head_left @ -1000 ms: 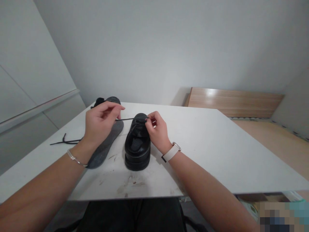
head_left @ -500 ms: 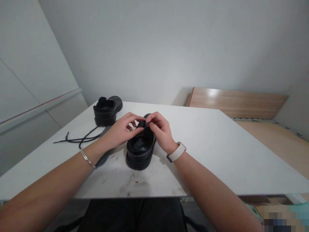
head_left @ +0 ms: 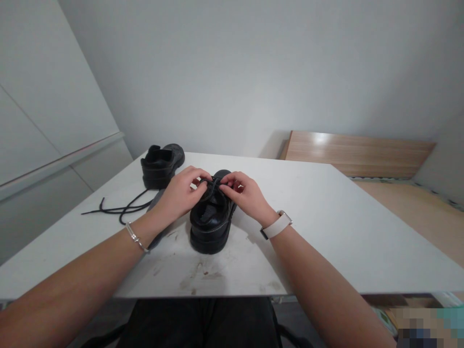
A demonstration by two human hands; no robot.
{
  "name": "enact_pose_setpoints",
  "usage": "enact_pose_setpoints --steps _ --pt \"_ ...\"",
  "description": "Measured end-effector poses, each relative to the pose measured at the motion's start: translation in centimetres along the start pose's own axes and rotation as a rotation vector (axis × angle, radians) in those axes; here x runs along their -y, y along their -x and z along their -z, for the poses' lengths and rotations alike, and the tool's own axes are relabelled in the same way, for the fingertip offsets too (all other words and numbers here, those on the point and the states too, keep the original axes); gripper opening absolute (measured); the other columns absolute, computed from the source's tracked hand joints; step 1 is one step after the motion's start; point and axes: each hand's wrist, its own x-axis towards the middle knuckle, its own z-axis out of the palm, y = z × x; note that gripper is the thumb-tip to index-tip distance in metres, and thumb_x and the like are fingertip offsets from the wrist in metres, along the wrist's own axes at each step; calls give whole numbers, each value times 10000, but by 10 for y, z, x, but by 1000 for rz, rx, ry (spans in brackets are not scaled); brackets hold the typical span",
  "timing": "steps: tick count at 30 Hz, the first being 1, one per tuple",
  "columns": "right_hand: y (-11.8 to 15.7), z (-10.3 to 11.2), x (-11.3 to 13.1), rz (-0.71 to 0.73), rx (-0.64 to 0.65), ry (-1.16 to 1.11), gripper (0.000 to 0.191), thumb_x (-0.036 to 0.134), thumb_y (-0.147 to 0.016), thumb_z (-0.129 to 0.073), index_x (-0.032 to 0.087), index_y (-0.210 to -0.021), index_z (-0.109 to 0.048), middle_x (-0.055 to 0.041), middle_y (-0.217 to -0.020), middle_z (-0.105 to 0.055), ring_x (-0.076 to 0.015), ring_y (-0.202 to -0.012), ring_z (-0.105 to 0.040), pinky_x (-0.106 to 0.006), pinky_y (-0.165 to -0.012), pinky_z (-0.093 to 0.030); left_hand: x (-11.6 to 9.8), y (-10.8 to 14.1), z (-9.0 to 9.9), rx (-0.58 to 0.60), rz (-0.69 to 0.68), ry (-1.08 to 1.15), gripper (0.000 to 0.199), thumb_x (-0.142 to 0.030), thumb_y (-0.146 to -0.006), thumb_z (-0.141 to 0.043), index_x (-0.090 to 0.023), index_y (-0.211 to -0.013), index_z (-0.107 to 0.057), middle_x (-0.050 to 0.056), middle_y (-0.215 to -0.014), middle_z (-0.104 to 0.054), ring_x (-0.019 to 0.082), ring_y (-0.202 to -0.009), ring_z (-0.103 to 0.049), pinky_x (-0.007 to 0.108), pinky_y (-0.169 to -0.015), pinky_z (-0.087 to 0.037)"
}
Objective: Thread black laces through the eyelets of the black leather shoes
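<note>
A black shoe (head_left: 209,232) stands upright on the white table, its heel toward me and its toe pointing away. Over its throat, a black shoelace (head_left: 214,185) runs in loops between my two hands. My left hand (head_left: 189,187) pinches the lace on the left side, thumb and fingertips together. From the right, my right hand (head_left: 243,193) pinches another part of the lace. My fingers partly hide the eyelets and the front of the shoe.
Another black shoe (head_left: 159,169) stands at the back left of the white table (head_left: 311,232). A loose black lace (head_left: 125,209) and a grey insole (head_left: 156,238) lie left of the shoe, partly behind my left arm. Dirt smudges mark the tabletop near the heel. A wooden board (head_left: 355,152) stands beyond the table.
My hands have moved slightly apart, the right one shifting right. The lace between them now shows as loops across the shoe, where before the fingers were close together.
</note>
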Motion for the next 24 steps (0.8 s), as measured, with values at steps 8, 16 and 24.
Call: enact_pose_setpoints --steps 8,16,24 --pt "2 -4 6 -7 -53 165 55 149 -854 -592 176 -867 -638 1 -750 -606 -124 -658 -522 -269 -654 -417 -3 -3 3 93 7 -5 231 -262 -834 -513 -157 -923 -698 69 -980 -584 186 -825 -606 293 -649 -519" --pt "4 -8 4 42 -71 262 42 184 -901 -477 185 -884 -516 -22 -799 -563 -156 -700 -499 -295 -681 -410 -15 -1 5 -42 30 92 134 -269 -829 -592 -182 -873 -683 45 -974 -607 154 -789 -602 263 -652 -518" --pt "6 -11 4 19 -102 247 67 238 -926 -428 196 -925 -481 -30 -845 -568 -166 -722 -501 -310 -693 -398 -16 1 4 -164 -12 46 122 -246 -890 -573 -199 -931 -677 25 -923 -693 163 -812 -652 287 -765 -534"
